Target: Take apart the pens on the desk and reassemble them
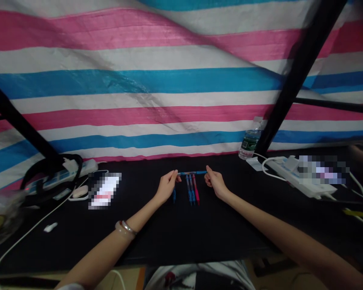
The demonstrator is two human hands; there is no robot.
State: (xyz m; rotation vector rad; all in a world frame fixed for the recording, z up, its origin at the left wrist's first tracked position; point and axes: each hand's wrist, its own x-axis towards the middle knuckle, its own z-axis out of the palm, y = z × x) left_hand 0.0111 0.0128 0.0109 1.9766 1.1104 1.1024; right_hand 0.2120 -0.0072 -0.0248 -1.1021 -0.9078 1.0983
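Note:
A slim blue pen [192, 172] is stretched level between my two hands, just above the far ends of the pens on the table. My left hand [167, 186] pinches its left end, and my right hand [215, 182] pinches the right end. Below it, two blue pens [190, 191] and a pink-red pen [196, 190] lie side by side on the black table. Another blue pen [174, 195] lies close to my left hand, its upper part hidden by that hand.
On the left are a blurred-out phone [105, 191], a power strip [53, 179], an earbud case [80, 191] and an earbud [50, 227]. On the right stand a water bottle [250, 139] and a second power strip [302, 179]. Black posts [299, 76] rise at both sides before a striped sheet [157, 88].

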